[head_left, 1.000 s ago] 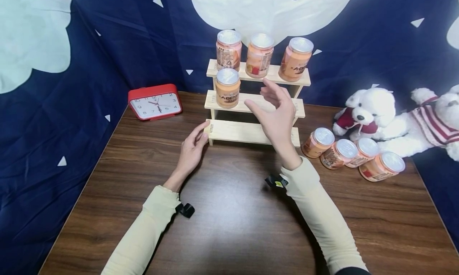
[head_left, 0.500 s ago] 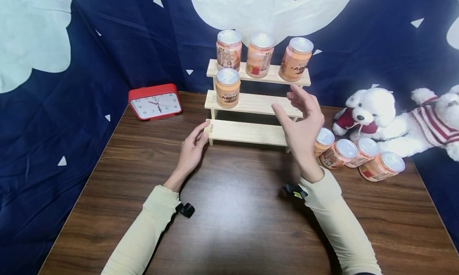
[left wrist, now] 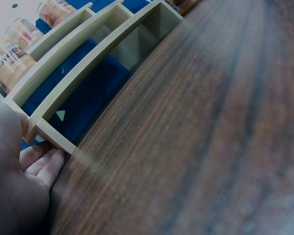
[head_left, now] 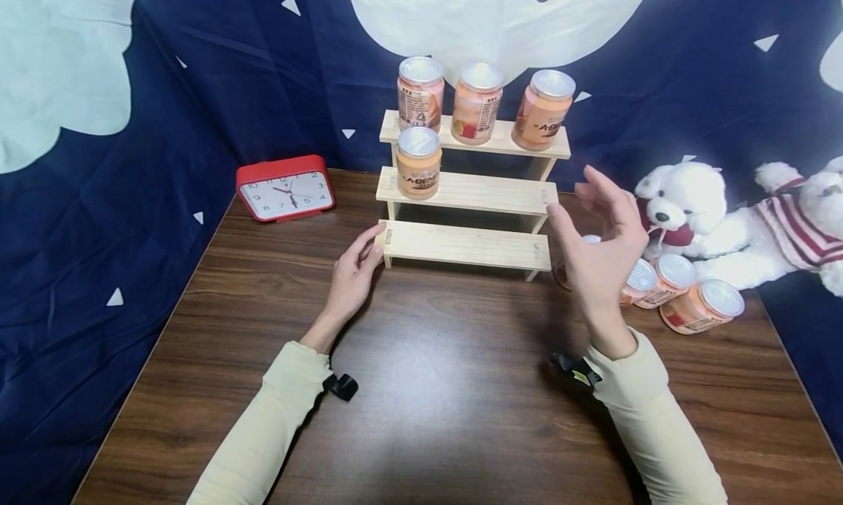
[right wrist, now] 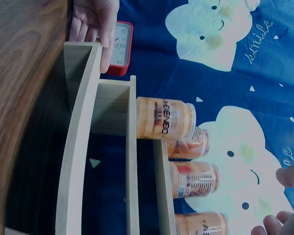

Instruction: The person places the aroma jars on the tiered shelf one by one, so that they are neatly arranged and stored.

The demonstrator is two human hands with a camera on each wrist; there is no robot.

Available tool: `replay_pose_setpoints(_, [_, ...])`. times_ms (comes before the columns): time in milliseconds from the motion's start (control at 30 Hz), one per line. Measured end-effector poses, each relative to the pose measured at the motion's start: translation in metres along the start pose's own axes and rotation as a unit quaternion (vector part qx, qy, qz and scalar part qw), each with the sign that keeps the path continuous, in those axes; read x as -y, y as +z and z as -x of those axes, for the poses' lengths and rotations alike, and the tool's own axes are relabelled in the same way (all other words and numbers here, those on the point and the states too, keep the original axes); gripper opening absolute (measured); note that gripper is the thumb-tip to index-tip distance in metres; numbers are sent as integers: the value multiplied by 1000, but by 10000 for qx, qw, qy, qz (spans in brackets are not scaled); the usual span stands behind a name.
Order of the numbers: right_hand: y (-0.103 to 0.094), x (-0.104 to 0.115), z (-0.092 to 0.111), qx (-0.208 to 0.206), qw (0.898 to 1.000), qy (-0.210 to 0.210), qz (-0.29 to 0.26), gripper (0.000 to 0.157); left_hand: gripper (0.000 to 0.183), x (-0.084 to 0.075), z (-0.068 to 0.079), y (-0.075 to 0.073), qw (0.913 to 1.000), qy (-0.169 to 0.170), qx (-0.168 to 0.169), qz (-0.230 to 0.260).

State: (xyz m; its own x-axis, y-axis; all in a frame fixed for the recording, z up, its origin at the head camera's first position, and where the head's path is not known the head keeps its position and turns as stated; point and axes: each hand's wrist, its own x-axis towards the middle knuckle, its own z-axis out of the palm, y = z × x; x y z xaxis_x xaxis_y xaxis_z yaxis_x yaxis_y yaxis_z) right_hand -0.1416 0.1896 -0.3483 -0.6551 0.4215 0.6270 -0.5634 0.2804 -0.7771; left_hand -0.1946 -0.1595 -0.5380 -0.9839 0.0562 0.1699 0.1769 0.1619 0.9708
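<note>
My left hand (head_left: pixel 351 271) holds the left end of a three-step wooden display rack (head_left: pixel 461 243), fingers at the lowest step's corner and side leg. Three orange fruit jars with silver lids, including a middle one (head_left: pixel 476 106), stand upright on the top step. Another jar (head_left: pixel 418 165) stands at the left of the middle step. My right hand (head_left: pixel 606 249) holds nothing, its thumb and fingers spread apart. It hovers right of the rack and overlaps the group of several jars on the table, among them a rightmost jar (head_left: pixel 698 307), partly hiding some.
A red alarm clock (head_left: pixel 285 188) stands left of the rack. Two white plush bears, one in a dark red top (head_left: pixel 685 190) and one in a striped top (head_left: pixel 800 227), sit at the right behind the jars. A dark blue patterned cloth (head_left: pixel 263 66) hangs behind the wooden table (head_left: pixel 421 388).
My right hand has moved right, away from the front of the middle step to over the table jars, fingers still spread. The left hand stays at the rack's end.
</note>
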Motion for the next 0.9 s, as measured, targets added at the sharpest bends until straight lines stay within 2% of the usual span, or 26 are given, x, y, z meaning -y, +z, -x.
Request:
replay_pose_setpoints(167, [-18, -4, 1, -65, 10000, -31, -19, 50, 41, -1, 0, 1, 10000, -1, -4, -24])
replay_pose_setpoints(433, [-46, -11, 6, 45, 9991, -266, 326, 54, 41, -9, 3, 3, 9999, 74, -73, 56])
replay_pose_setpoints(733, [-67, -3, 11, 28, 9975, -432, 554, 53, 42, -6, 2, 3, 9999, 63, -53, -79])
replay_pose_setpoints(900, [-79, -1, 17, 4, 9969, -390, 681, 52, 42, -2, 1, 1, 9999, 85, -11, -66])
